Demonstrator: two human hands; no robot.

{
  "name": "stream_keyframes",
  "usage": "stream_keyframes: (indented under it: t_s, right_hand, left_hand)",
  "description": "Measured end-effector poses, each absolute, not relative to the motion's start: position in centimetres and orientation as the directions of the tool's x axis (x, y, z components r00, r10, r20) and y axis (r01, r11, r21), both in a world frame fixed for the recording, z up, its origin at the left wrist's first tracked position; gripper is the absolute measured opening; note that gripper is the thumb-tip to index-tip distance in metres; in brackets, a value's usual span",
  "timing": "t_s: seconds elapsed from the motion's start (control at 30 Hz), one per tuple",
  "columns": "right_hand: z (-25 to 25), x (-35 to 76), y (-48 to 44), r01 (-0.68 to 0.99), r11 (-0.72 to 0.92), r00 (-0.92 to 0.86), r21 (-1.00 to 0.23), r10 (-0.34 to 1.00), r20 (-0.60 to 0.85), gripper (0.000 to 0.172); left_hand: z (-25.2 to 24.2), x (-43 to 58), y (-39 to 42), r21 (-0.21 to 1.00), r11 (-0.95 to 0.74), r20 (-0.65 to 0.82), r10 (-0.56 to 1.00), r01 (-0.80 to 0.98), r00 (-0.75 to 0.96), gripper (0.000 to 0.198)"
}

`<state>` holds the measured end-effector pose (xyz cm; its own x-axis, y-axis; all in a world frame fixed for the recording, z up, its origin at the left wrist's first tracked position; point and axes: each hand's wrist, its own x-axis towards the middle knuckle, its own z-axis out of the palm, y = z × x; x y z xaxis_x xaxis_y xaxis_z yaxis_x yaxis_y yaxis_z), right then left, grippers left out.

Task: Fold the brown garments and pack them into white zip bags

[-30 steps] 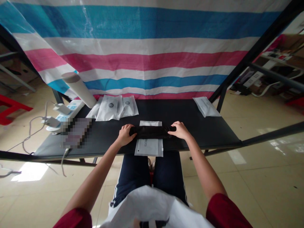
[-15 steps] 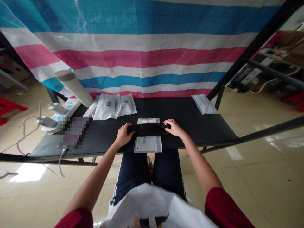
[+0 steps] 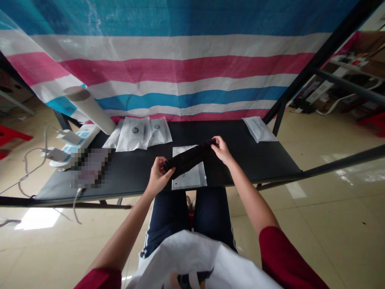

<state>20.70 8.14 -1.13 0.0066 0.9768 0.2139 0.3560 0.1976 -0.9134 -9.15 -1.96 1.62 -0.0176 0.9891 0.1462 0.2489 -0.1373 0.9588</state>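
A strip of folded black cloth [image 3: 192, 157] stretches between my two hands, tilted so its right end is farther from me. My left hand [image 3: 160, 172] is closed on its left end, thumb on top. At the other end, my right hand [image 3: 220, 149] pinches the cloth between thumb and fingers. Beneath it, a flat white zip bag [image 3: 194, 178] with printed letters lies on the black table [image 3: 240, 160], partly hidden by the cloth. I cannot tell exactly what kind of article the cloth is.
Filled white bags [image 3: 134, 134] lie at the back left, and another white bag [image 3: 259, 129] at the back right. A white bottle [image 3: 90, 110], a power strip [image 3: 75, 144] with chargers and a blurred-out phone [image 3: 92, 166] occupy the left side. A striped sheet [image 3: 180, 72] hangs behind.
The black cloth has gone from nearly level to slanted. My right hand has moved away from me with its end, while my left hand has shifted slightly right.
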Motion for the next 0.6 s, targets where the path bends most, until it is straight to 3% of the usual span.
stream_keyframes:
  t_s: [0.13,0.3,0.6]
  right_hand:
    - [-0.2,18.4,10.7,0.275,0.25,0.003,-0.928,0.965,0.261,0.035]
    - [0.3,14.3,12.7,0.333,0.314,-0.162,-0.889,0.948,0.274,0.04]
    - [-1.7,11.1,12.7,0.457,0.35,-0.322,-0.818,0.922,0.215,0.038]
  left_hand:
    - [2.0,-6.9,-5.8,0.942,-0.137,0.111,0.989,0.307,0.101,0.038]
    - [2.1,-4.4,-9.3,0.815,-0.209,0.113,0.972,0.541,0.205,0.028]
    - [0.9,-4.0,-10.2,0.569,-0.132,0.009,0.988,0.812,0.154,0.039]
